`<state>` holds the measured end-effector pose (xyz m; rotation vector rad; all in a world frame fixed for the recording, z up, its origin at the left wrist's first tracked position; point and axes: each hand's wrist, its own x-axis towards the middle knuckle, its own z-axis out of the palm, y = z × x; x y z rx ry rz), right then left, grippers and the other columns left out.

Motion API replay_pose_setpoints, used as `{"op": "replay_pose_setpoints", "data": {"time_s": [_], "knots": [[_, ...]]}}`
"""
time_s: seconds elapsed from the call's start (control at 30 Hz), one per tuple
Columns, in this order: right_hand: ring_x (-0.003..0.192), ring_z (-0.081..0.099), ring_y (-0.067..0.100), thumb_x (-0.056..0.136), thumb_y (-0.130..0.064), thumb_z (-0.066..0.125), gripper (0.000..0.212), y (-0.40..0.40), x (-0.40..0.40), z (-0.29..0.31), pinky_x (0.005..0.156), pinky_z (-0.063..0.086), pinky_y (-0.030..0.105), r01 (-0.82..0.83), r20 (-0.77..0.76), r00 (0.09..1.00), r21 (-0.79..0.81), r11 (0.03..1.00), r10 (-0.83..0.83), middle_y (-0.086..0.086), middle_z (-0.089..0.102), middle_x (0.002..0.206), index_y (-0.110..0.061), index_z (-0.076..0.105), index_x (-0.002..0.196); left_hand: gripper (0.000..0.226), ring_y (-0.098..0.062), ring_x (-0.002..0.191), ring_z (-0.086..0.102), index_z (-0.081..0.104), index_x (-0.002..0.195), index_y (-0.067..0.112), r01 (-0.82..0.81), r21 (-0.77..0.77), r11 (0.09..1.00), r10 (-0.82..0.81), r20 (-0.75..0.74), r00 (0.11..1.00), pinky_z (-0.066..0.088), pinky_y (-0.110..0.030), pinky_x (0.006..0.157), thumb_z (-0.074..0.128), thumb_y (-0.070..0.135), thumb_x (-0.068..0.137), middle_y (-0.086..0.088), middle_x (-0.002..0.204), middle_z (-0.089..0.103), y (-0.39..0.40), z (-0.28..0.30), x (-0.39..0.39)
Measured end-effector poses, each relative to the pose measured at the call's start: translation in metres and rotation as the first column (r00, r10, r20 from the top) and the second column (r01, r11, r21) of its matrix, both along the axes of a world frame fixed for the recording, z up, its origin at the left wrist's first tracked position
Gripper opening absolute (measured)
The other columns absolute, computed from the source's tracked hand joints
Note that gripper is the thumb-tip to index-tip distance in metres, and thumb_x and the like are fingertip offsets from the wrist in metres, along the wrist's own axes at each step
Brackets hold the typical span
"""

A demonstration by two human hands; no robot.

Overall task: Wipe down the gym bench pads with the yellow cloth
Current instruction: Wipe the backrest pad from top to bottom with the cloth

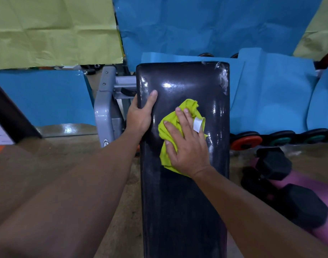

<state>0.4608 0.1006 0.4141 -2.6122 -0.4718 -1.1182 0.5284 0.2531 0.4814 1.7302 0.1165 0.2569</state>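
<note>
A long black bench pad runs from the bottom of the view up to the middle, glossy and wet-looking near its far end. A crumpled yellow cloth with a white tag lies on the pad's upper half. My right hand presses flat on the cloth with spread, straight fingers. My left hand grips the pad's left edge, thumb on top and fingers wrapped under the side. The pad's far right corner is torn.
The grey metal bench frame stands left of the pad. Black hex dumbbells lie on a pink mat to the right, with coloured weight plates behind them. Blue and yellow-green paper sheets cover the wall. The floor is brown.
</note>
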Motion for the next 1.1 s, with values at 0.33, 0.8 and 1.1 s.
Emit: {"op": "replay_pose_setpoints", "data": {"time_s": [0.33,0.8,1.1], "knots": [[0.156,0.020,0.033,0.096,-0.039,0.059,0.046,-0.018,-0.007,-0.009,0.119,0.028,0.059,0.028,0.023,0.999,0.040,0.999,-0.029,0.019,0.028,0.165,-0.017,0.062,0.136,0.053,-0.003,0.109,0.064,0.070,0.119,0.029,-0.081,-0.002,0.997,0.081,0.023,0.996,0.047,-0.029,0.106,0.064,0.068,0.084,0.018,0.111,0.071,-0.003,-0.004,0.004],[0.155,0.020,0.038,0.093,-0.035,0.055,0.056,-0.042,-0.003,-0.010,0.123,0.015,0.065,0.183,0.027,0.981,0.171,0.968,-0.190,0.020,0.028,0.165,-0.016,0.053,0.146,0.044,-0.006,0.108,0.065,0.072,0.112,0.032,-0.105,0.007,0.994,0.104,0.047,0.993,0.046,-0.031,0.107,0.060,0.067,0.088,0.015,0.107,0.072,-0.005,-0.009,0.004],[0.154,0.021,0.040,0.093,-0.034,0.057,0.048,-0.041,-0.010,-0.019,0.122,0.016,0.065,0.073,0.049,0.996,0.113,0.991,-0.079,0.022,0.031,0.163,-0.010,0.061,0.135,0.051,-0.003,0.107,0.064,0.072,0.118,0.029,-0.101,0.004,0.995,0.101,0.051,0.994,0.046,-0.027,0.107,0.058,0.068,0.089,0.016,0.109,0.072,-0.005,-0.007,0.005]]}}
